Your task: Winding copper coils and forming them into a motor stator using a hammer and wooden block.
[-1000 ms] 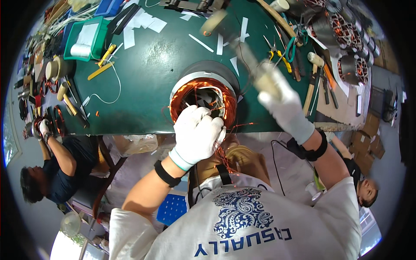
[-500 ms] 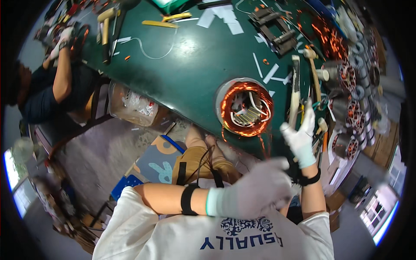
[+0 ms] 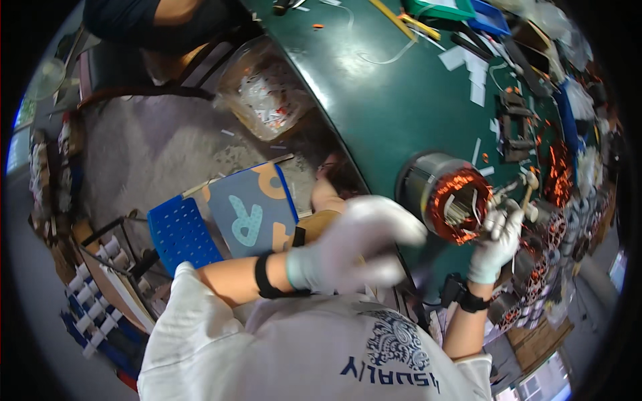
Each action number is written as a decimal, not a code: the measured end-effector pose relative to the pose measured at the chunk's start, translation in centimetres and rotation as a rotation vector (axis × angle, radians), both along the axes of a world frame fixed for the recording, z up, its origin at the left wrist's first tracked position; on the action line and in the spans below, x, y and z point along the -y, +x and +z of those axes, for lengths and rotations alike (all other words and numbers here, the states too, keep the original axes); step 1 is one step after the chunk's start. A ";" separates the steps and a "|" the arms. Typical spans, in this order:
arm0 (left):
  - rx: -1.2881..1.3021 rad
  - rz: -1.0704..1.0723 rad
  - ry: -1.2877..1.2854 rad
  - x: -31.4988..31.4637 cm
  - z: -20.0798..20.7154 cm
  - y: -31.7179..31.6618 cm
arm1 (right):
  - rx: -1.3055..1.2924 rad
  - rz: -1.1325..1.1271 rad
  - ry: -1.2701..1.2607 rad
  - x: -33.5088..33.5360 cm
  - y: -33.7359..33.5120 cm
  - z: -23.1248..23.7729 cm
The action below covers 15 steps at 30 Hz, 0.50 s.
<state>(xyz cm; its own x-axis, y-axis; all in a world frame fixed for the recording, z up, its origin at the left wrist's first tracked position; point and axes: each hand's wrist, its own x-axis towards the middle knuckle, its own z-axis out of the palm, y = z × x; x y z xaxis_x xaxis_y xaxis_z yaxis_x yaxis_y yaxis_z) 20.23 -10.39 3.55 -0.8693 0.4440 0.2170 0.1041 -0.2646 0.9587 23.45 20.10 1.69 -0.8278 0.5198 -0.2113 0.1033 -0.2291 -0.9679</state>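
Note:
A motor stator (image 3: pixel 428 187), a grey metal cylinder with a ring of copper-coloured windings (image 3: pixel 445 220) at its end, is on the green table to the right. White strips show inside its bore. My right hand (image 3: pixel 496 247), in a white glove, is beside the winding ring with its fingers curled in; what they hold, if anything, is hidden. In front of the stator, over the table's near edge, my gloved left hand (image 3: pixel 358 244) is smeared by motion. Its thumb stands apart from the fingers, and nothing shows between them.
A dark metal frame (image 3: pixel 516 127), white paper slips (image 3: pixel 476 77) and a mallet (image 3: pixel 530 187) lie on the green table (image 3: pixel 374 93). More wound stators line the right. A scrap bin (image 3: pixel 267 100), a blue stool (image 3: pixel 184 230) and another person (image 3: pixel 160 20) are at left.
The view has turned, so the table and stator appear farther right. My right hand has gone from spread fingers to curled ones beside the windings. My left hand has moved closer to the stator.

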 end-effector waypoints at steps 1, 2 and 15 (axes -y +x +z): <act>-0.149 0.193 -0.364 2.3 -3.2 -0.2 | -0.006 -0.066 0.048 0.5 -0.4 -0.2; -0.109 0.300 -0.606 4.5 -6.5 -0.4 | -0.006 -0.128 0.095 1.2 -0.8 -0.4; -0.788 -1.283 -1.777 23.3 -50.7 6.9 | -0.120 -0.234 0.307 2.4 2.3 -3.9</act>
<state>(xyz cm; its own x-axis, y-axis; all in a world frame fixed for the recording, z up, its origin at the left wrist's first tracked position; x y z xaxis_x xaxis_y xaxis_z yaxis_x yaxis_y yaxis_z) 27.17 -33.65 -47.19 -0.0649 0.5590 -0.8266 0.9556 0.2735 0.1100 25.74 17.71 -2.20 -0.6887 0.7212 0.0739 -0.0353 0.0685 -0.9970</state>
